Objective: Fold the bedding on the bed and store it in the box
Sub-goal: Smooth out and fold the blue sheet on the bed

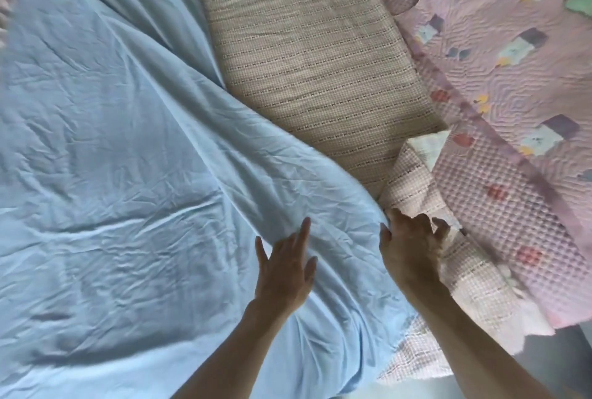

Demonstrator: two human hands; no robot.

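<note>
Light-blue wrinkled cotton bedding (134, 174) spans 9 o'clock; left hand (285, 267) presses it flat, fingers extended; right hand (410, 244) grasps its edge at 5 o'clock.

Pale blue, plain and creased: the sheet (128, 158). Beige with a fine check and rows of small dark marks: the woven blanket (314, 55). Pink with a stitched wave pattern, scattered white, lilac, yellow and red motifs, and a waffle grid along its near edge: the quilt (506, 84).
</note>
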